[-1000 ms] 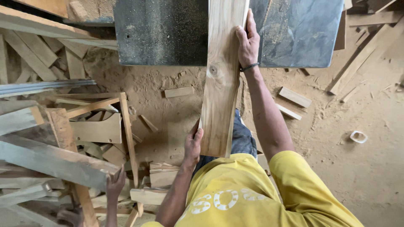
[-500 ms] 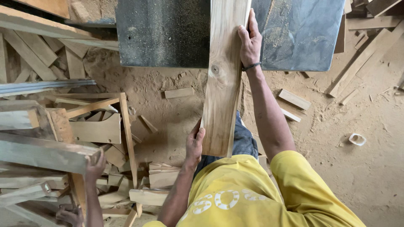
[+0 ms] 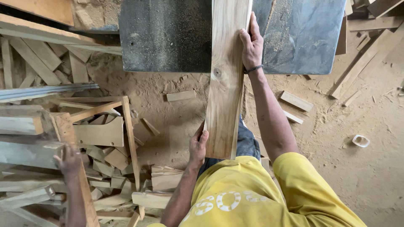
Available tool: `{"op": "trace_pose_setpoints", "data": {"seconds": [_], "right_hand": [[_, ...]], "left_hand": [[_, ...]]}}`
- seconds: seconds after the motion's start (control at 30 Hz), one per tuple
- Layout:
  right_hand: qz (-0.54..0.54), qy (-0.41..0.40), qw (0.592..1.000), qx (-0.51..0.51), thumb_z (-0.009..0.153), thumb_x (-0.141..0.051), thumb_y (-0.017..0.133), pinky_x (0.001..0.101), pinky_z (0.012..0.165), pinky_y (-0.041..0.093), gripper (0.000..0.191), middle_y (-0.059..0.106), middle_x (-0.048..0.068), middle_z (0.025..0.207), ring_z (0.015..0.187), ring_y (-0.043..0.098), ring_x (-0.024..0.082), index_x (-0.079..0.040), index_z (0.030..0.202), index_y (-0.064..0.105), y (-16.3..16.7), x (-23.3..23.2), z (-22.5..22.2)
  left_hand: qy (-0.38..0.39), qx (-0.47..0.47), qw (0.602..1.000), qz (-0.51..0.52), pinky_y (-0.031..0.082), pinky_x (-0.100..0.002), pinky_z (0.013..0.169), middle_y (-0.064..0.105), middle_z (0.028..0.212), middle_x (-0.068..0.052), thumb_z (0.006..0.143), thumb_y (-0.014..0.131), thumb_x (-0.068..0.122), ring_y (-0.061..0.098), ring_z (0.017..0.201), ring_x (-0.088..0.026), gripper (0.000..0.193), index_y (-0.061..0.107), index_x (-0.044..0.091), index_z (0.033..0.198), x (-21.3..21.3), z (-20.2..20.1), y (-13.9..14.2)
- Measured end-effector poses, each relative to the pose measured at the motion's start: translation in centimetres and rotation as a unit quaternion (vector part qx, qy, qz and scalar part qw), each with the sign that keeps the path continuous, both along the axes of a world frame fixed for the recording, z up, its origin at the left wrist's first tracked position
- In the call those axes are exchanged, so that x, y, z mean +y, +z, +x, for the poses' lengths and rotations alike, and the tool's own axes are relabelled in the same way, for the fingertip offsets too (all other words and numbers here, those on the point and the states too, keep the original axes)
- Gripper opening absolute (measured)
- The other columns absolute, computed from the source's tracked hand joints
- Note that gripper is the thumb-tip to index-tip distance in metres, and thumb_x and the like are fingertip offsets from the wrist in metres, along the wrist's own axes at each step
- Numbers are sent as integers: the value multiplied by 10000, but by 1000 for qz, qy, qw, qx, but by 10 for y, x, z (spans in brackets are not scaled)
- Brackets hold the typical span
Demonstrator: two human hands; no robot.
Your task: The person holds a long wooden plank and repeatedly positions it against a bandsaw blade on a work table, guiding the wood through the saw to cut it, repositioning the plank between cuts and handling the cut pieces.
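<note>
So the plank (image 3: 225, 80) is barely shifting since a moment ago, but the other person's hand (image 3: 67, 159) at the lower left is sliding up onto the stacked timber (image 3: 25, 151) there, higher than it was before. The plank is running straight down the middle of the frame, its far end lying on the dark table (image 3: 164, 38) at the top and its near end hanging over the sawdust floor (image 3: 370, 176), close to the yellow shirt (image 3: 261, 197). The right hand (image 3: 251, 44) is gripping the plank's right edge up at the table, fingers curled shut around it, thumb on top. The left hand (image 3: 198, 145) is cupping the near end's left edge lower centre, fingers wrapped under the board, so partly hidden. A knot is showing on the plank just below the table edge. Offcuts (image 3: 105, 138) are piling up at the left, loose sticks (image 3: 296, 101) are lying at the right, and a small white ring (image 3: 360, 141) is sitting on the floor at far right.
</note>
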State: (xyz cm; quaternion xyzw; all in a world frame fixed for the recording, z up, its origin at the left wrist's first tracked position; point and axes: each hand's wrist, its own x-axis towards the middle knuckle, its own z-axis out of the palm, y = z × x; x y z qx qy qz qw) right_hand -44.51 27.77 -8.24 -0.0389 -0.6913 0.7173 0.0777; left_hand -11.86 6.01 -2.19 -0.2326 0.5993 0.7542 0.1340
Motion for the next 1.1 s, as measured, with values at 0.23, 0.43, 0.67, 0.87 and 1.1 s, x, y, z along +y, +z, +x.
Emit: {"op": "trace_pose_setpoints", "data": {"seconds": [0.23,0.43,0.67,0.87,1.1], "right_hand": [[6,-2,1000,15,1105,-109,595,369,1291,393,605,361,158,1693,1563,402,252,-36,1631,304,-1,-1,-7],[-7,-7,1000,11,1097,-106,584,371,1292,401,603,357,160,1688,1561,401,256,-35,1627,305,-2,-2,-11],[4,-4,1000,18,1105,-124,591,371,1285,408,608,364,180,1687,1557,410,253,-9,1624,296,-1,-1,-16],[-14,4,1000,0,1092,-136,592,361,1244,440,621,386,176,1672,1519,453,247,-8,1617,286,-2,1,-20],[-2,-3,1000,14,1096,-132,600,367,1269,421,615,407,173,1671,1532,454,247,-10,1623,308,-2,2,-24]], "left_hand": [[-19,-2,999,-37,440,-317,1089,651,1404,-112,1014,617,385,579,1271,-185,598,567,-2,1468,-6,-7,-4],[10,-6,1000,-8,425,-323,1116,639,1418,-118,1007,648,357,573,1292,-197,589,574,-24,1450,-2,-11,-1],[14,-14,1000,17,405,-335,1146,615,1446,-120,1002,647,351,553,1333,-202,601,545,-9,1472,1,-17,3],[21,-11,1000,14,405,-336,1141,620,1436,-118,1003,650,336,557,1321,-199,594,549,-13,1472,0,-15,-9],[4,11,1000,9,373,-331,1170,591,1475,-106,1021,624,312,527,1361,-190,572,530,-14,1480,3,-20,-9]]}}
